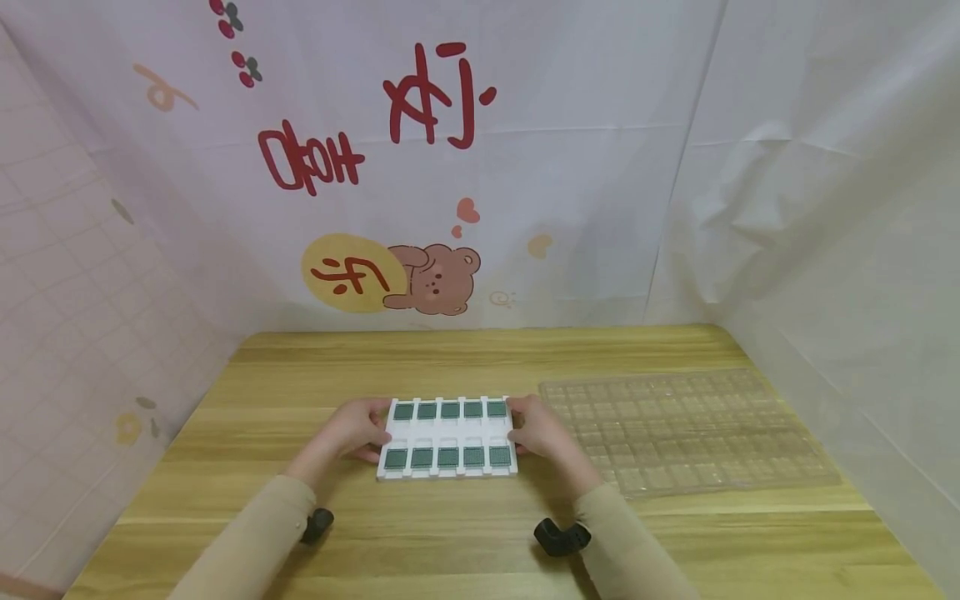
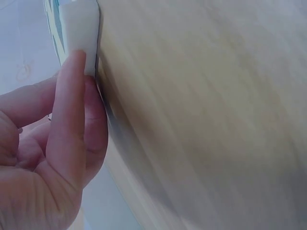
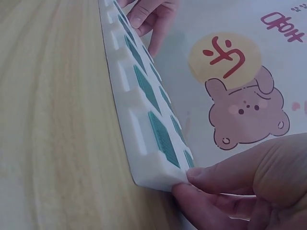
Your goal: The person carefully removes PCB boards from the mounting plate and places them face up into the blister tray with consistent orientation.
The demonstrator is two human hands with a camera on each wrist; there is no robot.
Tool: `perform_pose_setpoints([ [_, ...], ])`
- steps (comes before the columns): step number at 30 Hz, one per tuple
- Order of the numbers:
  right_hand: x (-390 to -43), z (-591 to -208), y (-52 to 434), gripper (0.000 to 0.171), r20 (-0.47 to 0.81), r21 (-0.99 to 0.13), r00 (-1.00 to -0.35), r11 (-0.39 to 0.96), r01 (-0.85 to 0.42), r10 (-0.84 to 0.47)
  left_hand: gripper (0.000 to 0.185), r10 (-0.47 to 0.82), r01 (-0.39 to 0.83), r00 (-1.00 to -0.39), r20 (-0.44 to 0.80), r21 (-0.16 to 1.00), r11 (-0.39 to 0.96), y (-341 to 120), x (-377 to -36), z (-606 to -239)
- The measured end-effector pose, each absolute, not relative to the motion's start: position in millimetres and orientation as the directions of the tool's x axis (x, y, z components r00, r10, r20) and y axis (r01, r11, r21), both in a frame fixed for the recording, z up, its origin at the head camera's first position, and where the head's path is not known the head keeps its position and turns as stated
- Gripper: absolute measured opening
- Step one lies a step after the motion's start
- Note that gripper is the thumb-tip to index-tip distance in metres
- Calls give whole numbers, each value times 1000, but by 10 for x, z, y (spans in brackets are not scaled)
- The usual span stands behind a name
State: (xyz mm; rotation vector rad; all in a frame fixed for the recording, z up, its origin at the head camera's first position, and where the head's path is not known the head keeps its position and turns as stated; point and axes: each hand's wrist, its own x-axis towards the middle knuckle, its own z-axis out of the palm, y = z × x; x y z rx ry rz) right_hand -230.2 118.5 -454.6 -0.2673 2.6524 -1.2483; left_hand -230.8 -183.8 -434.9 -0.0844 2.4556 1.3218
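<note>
Between both hands is a white tray [image 1: 448, 433] with two rows of green square chips [image 1: 447, 457] in its slots. My left hand [image 1: 362, 427] grips the tray's left short side, thumb on top and fingers beneath. On the opposite short side, my right hand [image 1: 534, 427] pinches the tray's edge. In the right wrist view the tray [image 3: 139, 143] runs away from the right thumb toward the left hand [image 3: 152, 19]. The left wrist view shows only the tray's white end [image 2: 80, 28] between thumb and fingers. How far the tray is off the table is hard to tell.
A clear plastic tray [image 1: 697, 433] with many small compartments lies on the wooden table [image 1: 450, 542] at the right. White printed cloth [image 1: 585, 167] hangs behind the table and along its sides. Black wrist devices [image 1: 561, 537] sit by both sleeves.
</note>
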Motion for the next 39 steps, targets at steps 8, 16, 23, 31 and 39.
perform_pose_setpoints([
  [8, -2294, -4547, 1272, 54, -102, -735, -969, 673, -78, -223, 67, 139, -182, -940, -311, 803, 567, -1747, -2303, -4361],
  [16, -2272, -4513, 1334, 57, -111, -743, -973, 667, -55, -204, 67, 146, -175, -940, -309, 801, 573, -1666, -2311, -4369],
  [23, -2263, -4492, 1382, 57, -114, -740, -972, 670, -55, -205, 67, 145, -166, -943, -300, 800, 576, -1597, -2297, -4336],
  [31, -2248, -4470, 1412, 55, -115, -726, -973, 686, -54, -198, 68, 150, -159, -944, -294, 804, 573, -1555, -2300, -4351],
  [39, -2252, -4472, 1432, 46, -72, -678, -976, 728, -104, -207, 68, 149, -163, -943, -297, 804, 572, -1548, -2304, -4363],
])
